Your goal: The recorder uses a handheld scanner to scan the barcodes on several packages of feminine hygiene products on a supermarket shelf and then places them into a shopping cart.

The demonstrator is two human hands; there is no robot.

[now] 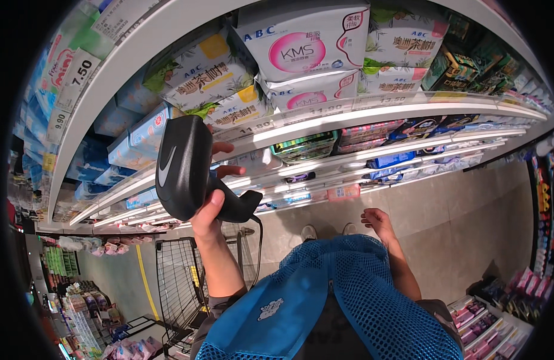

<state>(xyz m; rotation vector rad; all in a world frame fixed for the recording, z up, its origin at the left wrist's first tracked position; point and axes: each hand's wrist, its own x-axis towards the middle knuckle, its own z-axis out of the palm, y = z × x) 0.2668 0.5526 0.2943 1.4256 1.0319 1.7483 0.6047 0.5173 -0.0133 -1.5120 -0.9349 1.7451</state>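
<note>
My left hand point(208, 215) grips a black handheld barcode scanner point(181, 168), raised before the shelf on the left. The scanner's cable point(261, 245) runs down from its handle towards my body. Behind the scanner are light blue packs point(142, 139) and white-and-green ABC packs point(198, 72), apparently sanitary pads. A price-tag rail point(362, 105) runs along the front of that shelf. My right hand point(377, 223) hangs low at my side over the floor, fingers loosely curled, with nothing visible in it.
A black wire shopping cart point(178, 274) stands at my left. Large white packs with a pink oval point(299, 49) are stacked on the upper shelf. Lower shelves hold more packs point(304, 146). Pink packages lie in a display point(488, 328) behind me on the right; tiled floor point(475, 225) lies between.
</note>
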